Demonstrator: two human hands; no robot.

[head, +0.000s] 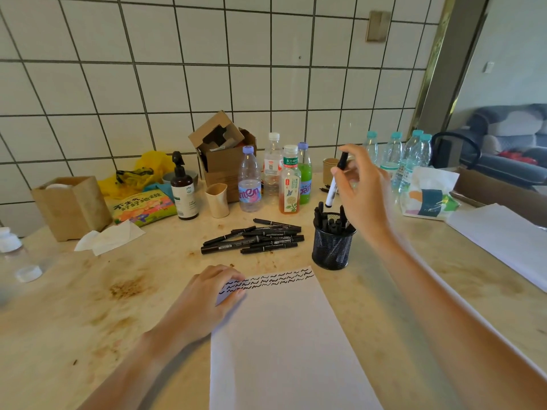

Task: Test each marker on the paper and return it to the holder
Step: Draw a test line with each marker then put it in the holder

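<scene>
Marker (336,181) hangs nearly upright above the mesh holder (333,247), pinched in the right hand (362,187) at about two o'clock. Left hand (207,297) presses flat, fingers relaxed, on the paper (284,335); loose markers (254,239) lie at twelve on the bench (88,306).

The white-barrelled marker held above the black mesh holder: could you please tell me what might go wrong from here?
1. The black mesh holder already looks crowded, so the white-barrelled marker, pinched in the right hand, might catch on the standing markers and tip the holder.
2. The marker hangs towards the holder's far rim; released now, it might fall outside, towards the loose black markers on the counter.
3. The left hand rests on the squiggles at the white paper's top edge; fresh ink could smear.
</scene>
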